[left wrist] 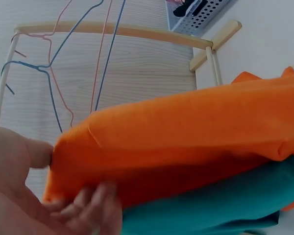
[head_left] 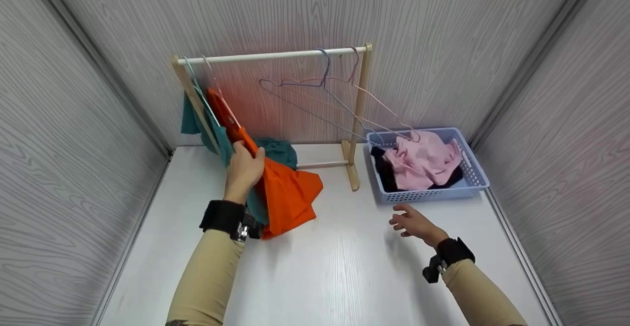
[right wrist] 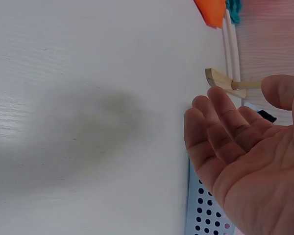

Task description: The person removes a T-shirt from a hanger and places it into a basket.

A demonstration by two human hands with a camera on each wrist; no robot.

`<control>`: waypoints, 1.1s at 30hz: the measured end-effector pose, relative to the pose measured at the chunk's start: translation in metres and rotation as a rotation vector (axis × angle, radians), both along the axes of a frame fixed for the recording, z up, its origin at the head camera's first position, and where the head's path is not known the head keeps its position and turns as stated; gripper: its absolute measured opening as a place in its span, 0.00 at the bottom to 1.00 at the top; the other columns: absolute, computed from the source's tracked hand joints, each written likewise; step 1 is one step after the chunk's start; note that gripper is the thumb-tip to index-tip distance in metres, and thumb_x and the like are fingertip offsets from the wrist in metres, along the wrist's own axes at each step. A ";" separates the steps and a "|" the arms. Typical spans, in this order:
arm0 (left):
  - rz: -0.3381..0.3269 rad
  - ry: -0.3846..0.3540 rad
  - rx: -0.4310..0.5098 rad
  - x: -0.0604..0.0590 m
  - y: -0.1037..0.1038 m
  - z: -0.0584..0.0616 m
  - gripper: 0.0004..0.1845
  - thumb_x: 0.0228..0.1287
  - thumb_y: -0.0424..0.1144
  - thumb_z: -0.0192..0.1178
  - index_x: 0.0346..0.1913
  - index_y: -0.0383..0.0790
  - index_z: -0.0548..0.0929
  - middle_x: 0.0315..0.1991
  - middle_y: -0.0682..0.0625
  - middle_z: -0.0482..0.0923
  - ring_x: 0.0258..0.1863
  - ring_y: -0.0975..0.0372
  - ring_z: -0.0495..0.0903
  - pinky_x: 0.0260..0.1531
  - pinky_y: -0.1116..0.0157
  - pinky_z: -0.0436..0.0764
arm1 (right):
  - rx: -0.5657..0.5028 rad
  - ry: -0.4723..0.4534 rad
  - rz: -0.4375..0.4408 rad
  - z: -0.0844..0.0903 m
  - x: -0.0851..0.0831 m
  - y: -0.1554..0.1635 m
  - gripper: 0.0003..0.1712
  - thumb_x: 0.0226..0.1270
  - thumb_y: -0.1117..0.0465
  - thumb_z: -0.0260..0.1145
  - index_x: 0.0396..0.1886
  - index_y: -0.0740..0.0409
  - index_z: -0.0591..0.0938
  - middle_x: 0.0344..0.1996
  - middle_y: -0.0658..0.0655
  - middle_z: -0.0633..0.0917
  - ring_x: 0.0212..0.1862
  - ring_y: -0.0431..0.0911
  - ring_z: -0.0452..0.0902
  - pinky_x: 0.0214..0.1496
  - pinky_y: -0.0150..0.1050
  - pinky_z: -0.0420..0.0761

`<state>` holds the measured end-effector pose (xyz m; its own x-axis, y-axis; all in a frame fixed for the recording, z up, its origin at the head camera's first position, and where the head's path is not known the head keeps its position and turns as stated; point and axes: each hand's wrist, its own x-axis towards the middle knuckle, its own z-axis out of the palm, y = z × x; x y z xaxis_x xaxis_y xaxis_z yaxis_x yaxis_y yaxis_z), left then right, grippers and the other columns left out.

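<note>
My left hand (head_left: 244, 168) grips the near edge of an orange garment (head_left: 290, 193), its thumb on the cloth and its fingers at the underside in the left wrist view. This garment hangs from a pale pink hanger (head_left: 228, 104) at the rack's left end. Beside it, a teal garment (head_left: 224, 144) hangs on a light green hanger (head_left: 206, 104). My right hand (head_left: 416, 225) is held over the table in front of the basket, holding nothing; in the right wrist view its fingers (right wrist: 225, 107) are loosely bent.
The rack has a white rail (head_left: 266, 56) and wooden posts (head_left: 362, 89). A blue hanger (head_left: 325, 83) and a pink hanger (head_left: 353, 81) hang bare near its right end. At the right, a light blue basket (head_left: 475, 171) holds pink cloth (head_left: 428, 158) and dark cloth (head_left: 386, 171).
</note>
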<state>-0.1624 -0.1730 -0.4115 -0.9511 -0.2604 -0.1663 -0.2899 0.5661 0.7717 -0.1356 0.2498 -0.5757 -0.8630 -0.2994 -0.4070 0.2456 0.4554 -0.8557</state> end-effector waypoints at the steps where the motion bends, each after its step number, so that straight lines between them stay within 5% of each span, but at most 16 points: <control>1: 0.010 0.007 -0.011 -0.001 0.001 -0.001 0.33 0.76 0.52 0.43 0.73 0.38 0.50 0.60 0.37 0.69 0.50 0.49 0.74 0.55 0.51 0.75 | -0.004 -0.004 -0.005 -0.002 0.001 -0.001 0.29 0.78 0.56 0.49 0.70 0.67 0.57 0.57 0.74 0.77 0.58 0.64 0.76 0.51 0.46 0.80; 7: 0.038 0.024 -0.008 -0.011 0.001 0.001 0.26 0.78 0.50 0.40 0.69 0.37 0.58 0.55 0.39 0.71 0.48 0.50 0.74 0.52 0.53 0.76 | -0.025 -0.007 -0.003 -0.008 0.003 -0.003 0.30 0.79 0.55 0.48 0.70 0.66 0.54 0.56 0.75 0.77 0.56 0.61 0.77 0.51 0.48 0.80; 11: 0.016 -0.016 0.129 -0.014 -0.004 0.003 0.24 0.78 0.47 0.39 0.70 0.40 0.58 0.57 0.42 0.71 0.48 0.55 0.74 0.47 0.60 0.77 | -0.036 -0.015 0.003 -0.012 0.003 -0.004 0.28 0.79 0.56 0.47 0.69 0.67 0.57 0.57 0.76 0.76 0.55 0.60 0.78 0.49 0.45 0.80; 17: -0.037 -0.003 0.279 -0.015 -0.006 0.004 0.19 0.78 0.42 0.38 0.66 0.41 0.61 0.45 0.47 0.69 0.30 0.63 0.72 0.28 0.71 0.75 | -0.030 -0.028 0.006 -0.016 0.005 -0.003 0.27 0.79 0.55 0.48 0.68 0.67 0.59 0.56 0.75 0.78 0.53 0.57 0.79 0.48 0.44 0.81; 22: -0.090 0.055 0.334 -0.012 -0.001 0.012 0.17 0.78 0.41 0.39 0.65 0.42 0.62 0.40 0.49 0.68 0.24 0.64 0.70 0.23 0.71 0.73 | -0.028 -0.027 0.011 -0.017 0.005 -0.004 0.26 0.78 0.56 0.49 0.67 0.67 0.60 0.55 0.75 0.79 0.53 0.58 0.79 0.48 0.44 0.80; 29: -0.203 0.133 0.276 0.000 0.007 0.031 0.14 0.77 0.40 0.41 0.60 0.43 0.65 0.39 0.48 0.68 0.25 0.60 0.69 0.22 0.69 0.74 | -0.003 -0.038 0.009 -0.016 0.007 -0.004 0.27 0.78 0.57 0.50 0.68 0.67 0.60 0.55 0.74 0.79 0.55 0.61 0.79 0.48 0.45 0.80; 33: -0.216 0.143 0.144 0.005 0.005 0.037 0.17 0.74 0.38 0.40 0.62 0.42 0.65 0.45 0.45 0.70 0.35 0.56 0.72 0.35 0.65 0.76 | 0.012 -0.049 0.014 -0.014 0.010 -0.004 0.26 0.77 0.58 0.50 0.67 0.68 0.61 0.55 0.73 0.79 0.55 0.60 0.79 0.49 0.45 0.80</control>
